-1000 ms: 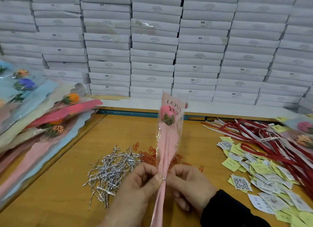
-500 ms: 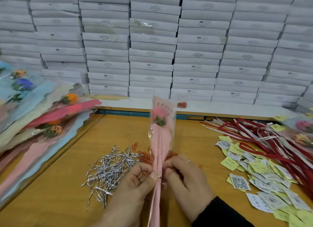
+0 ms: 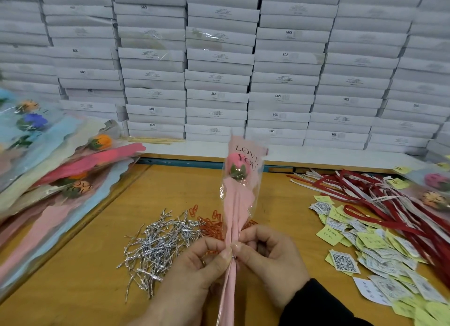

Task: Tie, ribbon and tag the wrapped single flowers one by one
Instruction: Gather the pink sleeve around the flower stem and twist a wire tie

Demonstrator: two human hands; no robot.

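A pink wrapped single flower (image 3: 239,192) in clear film printed "LOVE YOU" stands upright over the wooden table. My left hand (image 3: 194,274) and my right hand (image 3: 270,260) meet at its narrow waist, thumbs and fingers pinching a silver twist tie (image 3: 234,255) around the wrap. Only a small glint of the tie shows between the fingertips. A heap of silver twist ties (image 3: 158,238) lies left of the hands. Red ribbons (image 3: 379,204) and yellow and white tags (image 3: 370,250) lie to the right.
A stack of wrapped flowers (image 3: 53,170) leans at the left. Orange paper clips (image 3: 209,226) lie behind the hands. More flowers (image 3: 435,187) sit at the far right. White boxes (image 3: 219,65) are stacked wall-like behind the table (image 3: 73,282).
The flower tipped left, then came back upright. Both hands stayed pinched at its waist, shifting slightly around the tie.
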